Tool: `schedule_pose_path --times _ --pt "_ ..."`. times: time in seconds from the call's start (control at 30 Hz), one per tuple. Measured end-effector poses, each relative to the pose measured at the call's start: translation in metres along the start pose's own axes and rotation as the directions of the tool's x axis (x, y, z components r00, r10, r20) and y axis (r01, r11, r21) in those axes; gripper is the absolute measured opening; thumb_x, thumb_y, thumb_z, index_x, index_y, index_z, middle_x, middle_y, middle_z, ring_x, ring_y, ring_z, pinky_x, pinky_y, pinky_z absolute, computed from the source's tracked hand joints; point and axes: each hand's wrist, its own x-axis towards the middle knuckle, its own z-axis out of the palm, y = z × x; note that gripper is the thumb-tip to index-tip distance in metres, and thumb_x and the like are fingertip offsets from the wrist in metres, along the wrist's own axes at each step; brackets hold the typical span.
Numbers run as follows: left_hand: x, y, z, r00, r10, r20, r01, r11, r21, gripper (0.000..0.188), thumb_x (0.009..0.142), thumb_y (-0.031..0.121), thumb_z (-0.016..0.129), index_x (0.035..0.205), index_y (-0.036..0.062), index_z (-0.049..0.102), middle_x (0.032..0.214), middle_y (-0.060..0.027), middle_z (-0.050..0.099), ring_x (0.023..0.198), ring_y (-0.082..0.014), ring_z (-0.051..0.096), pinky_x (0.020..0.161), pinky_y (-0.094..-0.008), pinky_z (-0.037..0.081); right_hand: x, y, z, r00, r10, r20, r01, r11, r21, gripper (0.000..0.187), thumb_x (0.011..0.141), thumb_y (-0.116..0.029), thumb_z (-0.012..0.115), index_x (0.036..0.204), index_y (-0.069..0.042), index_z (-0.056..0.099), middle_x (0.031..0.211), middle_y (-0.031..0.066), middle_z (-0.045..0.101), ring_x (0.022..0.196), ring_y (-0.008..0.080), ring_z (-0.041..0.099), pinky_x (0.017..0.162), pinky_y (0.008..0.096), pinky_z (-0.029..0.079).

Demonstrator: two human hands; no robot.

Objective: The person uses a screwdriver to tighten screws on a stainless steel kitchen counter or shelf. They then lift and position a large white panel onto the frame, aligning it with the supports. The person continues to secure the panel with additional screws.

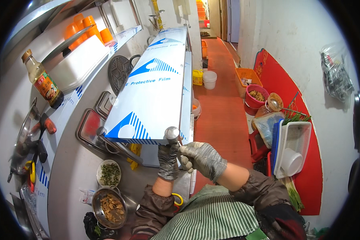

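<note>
A long shelf (148,96) covered in white and blue protective film stretches away in front of me. At its near right corner rises a round-topped metal post (172,134). My right hand (206,159), in a grey work glove, is closed round this post just under its top, thumb upward. My left hand (169,161), gloved alike, sits close beside it below the shelf's front edge. Its fingers are curled against the same post, and their tips are partly hidden. A matching metal post (102,131) stands at the near left corner.
To the left, a plate of chopped greens (109,173) and a metal pot with food (109,208) rest on the counter. A sauce bottle (44,80) stands on the wall shelf. White basket (302,138) and pink bucket (252,106) line the right wall beside the red floor (218,108).
</note>
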Motion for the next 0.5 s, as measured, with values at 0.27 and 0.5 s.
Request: schedule_pose_path --times 0.27,0.5 --pt "-0.011 0.016 0.024 0.999 -0.009 -0.034 0.002 0.979 -0.203 0.069 0.076 0.052 0.071 0.119 0.0026 0.048 0.099 -0.0075 0.062 0.084 -0.0161 0.061 0.073 -0.0284 0.051 -0.014 0.003 0.001 0.914 -0.351 -0.203 0.234 0.866 -0.442 0.023 0.091 -0.012 0.056 0.107 0.004 0.052 0.068 0.0059 0.059 0.051 0.0091 0.054 0.043 0.0213 0.045" --pt "-0.016 0.018 0.025 0.999 -0.026 -0.040 0.015 0.967 -0.253 0.075 0.075 0.052 0.071 0.125 0.0039 0.044 0.110 -0.0073 0.057 0.098 -0.0161 0.058 0.084 -0.0299 0.050 -0.012 0.017 -0.002 0.915 -0.386 -0.114 0.337 0.890 -0.307 0.022 0.090 -0.014 0.060 0.105 0.003 0.057 0.079 0.0065 0.062 0.064 0.0109 0.059 0.059 0.0236 0.050"
